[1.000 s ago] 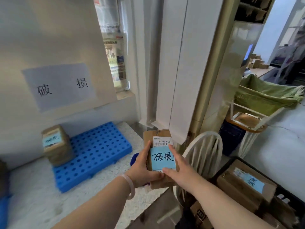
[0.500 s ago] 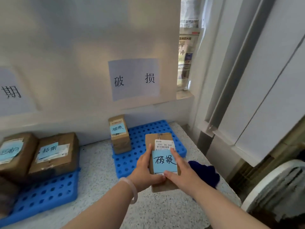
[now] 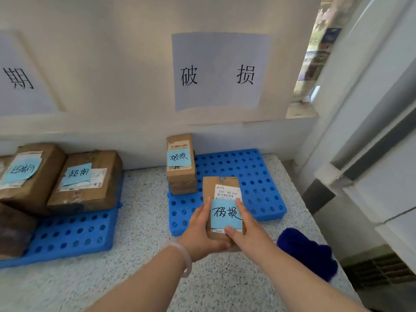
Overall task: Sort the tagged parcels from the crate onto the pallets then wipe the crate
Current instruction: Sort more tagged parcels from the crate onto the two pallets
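I hold a small brown parcel (image 3: 221, 190) with a blue tag reading 破损 between both hands, over the front edge of the right blue pallet (image 3: 252, 176). My left hand (image 3: 200, 228) grips its left side and bottom; my right hand (image 3: 245, 226) grips its right side. Another parcel (image 3: 181, 174) with the same blue tag stands at the pallet's back left corner. A wall sign (image 3: 218, 73) above the pallet reads 破损. The left blue pallet (image 3: 67, 235) carries several brown parcels (image 3: 86, 181) with blue tags. The crate is out of view.
A dark blue cloth (image 3: 308, 253) lies on the speckled counter (image 3: 135, 273) right of my hands. A second wall sign (image 3: 20, 77) hangs at far left. White window frames and a vent (image 3: 382, 271) border the counter's right side.
The view swung left from the crate and chair to the counter. Both hands carried the parcel forward, now over the front of the right pallet.
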